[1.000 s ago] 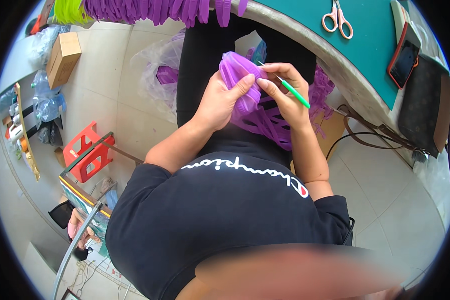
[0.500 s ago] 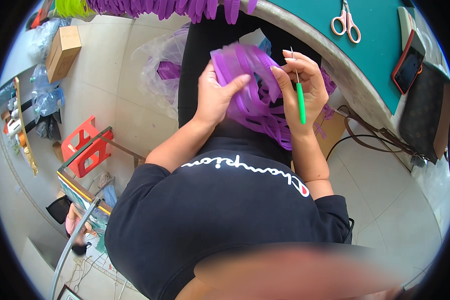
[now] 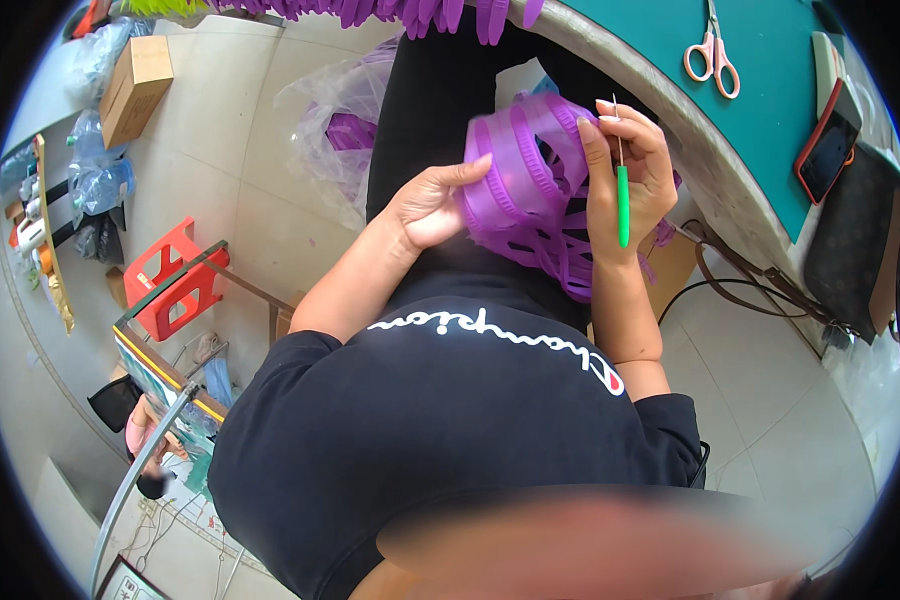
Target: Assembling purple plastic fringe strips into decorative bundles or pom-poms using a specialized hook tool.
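Bands of purple plastic (image 3: pixel 511 170), ridged and translucent, curve at one o'clock; left hand (image 3: pixel 430 208), at twelve, half-open, holds their edge under its thumb; right hand (image 3: pixel 646 190), at two, curls its fingers around a green-handled pick (image 3: pixel 623 207)

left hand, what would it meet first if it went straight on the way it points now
The left hand points rightward and up the picture, so first the purple, translucent, plastic-looking ribbed piece that it touches. Beyond that, perhaps the bare right hand, though depth is unclear.
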Available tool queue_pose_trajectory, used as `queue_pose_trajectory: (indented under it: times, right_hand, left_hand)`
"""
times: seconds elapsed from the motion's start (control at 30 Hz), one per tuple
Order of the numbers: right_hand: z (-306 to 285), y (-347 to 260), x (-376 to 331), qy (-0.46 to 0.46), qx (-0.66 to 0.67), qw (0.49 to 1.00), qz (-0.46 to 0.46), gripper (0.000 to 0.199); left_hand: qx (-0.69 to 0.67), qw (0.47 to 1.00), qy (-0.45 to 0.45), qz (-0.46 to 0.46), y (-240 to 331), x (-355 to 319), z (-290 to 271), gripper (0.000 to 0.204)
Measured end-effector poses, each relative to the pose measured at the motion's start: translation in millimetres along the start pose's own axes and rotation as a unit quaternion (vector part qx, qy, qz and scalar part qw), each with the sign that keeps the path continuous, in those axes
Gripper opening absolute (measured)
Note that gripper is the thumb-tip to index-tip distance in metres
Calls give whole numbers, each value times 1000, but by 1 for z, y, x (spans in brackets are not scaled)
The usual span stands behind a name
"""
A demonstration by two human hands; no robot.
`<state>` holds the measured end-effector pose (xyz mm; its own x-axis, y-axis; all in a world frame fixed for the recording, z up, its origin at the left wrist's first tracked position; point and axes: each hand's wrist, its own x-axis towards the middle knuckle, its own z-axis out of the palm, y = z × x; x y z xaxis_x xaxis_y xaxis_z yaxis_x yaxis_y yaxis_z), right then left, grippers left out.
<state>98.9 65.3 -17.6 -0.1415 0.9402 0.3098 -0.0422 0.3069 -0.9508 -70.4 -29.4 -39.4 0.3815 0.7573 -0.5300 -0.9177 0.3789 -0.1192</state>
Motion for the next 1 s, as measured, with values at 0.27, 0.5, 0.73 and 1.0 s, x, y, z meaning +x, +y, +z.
queue_pose_trajectory:
  times: [0.27, 0.5, 0.73, 1.0]
  right_hand:
    - [4, -8, -4, -63, 44, 996, 50, 23]
    - [-1, -14, -5, -123, 14, 990, 66, 31]
    - [-22, 1, -14, -129, 63, 979, 147, 26]
    - [-6, 14, -20, -104, 123, 971, 175, 24]
  left_hand:
    - [147, 988, -31, 31, 0, -4, 8, 49]
    - [366, 892, 65, 256, -24, 12, 26, 32]
    - [375, 869, 62, 316, -26, 11, 30, 23]
    - [438, 823, 97, 349, -24, 4, 31, 14]
